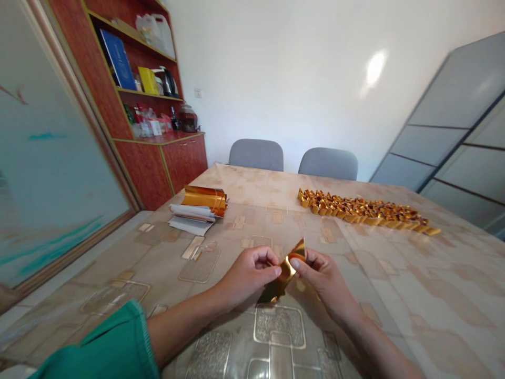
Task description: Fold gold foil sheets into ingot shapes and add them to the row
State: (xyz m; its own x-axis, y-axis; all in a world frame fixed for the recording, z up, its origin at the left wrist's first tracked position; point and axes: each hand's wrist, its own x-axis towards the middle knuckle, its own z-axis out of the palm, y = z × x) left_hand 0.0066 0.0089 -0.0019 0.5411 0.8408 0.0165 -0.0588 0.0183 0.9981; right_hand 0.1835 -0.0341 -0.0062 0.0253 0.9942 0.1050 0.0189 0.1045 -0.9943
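Between my hands, just above the table, is a piece of gold foil paper (287,271) with folded, pointed ends. My left hand (254,271) pinches its left edge between thumb and fingers. On the other side, my right hand (317,273) grips the upper right part, thumb pressed on the shiny face. The fingertips behind the paper are partly hidden. Farther off to the right lie rows of folded gold foil pieces (363,208). At the left rests a curled stack of gold foil sheets (203,197), beside folded white paper (193,218).
A patterned plastic cover lies over the table (394,295). Two grey chairs (256,153) stand at its far side against the white wall. To the left is a red-brown shelf cabinet (158,158) with bottles and a kettle; grey cabinets (437,113) stand at right.
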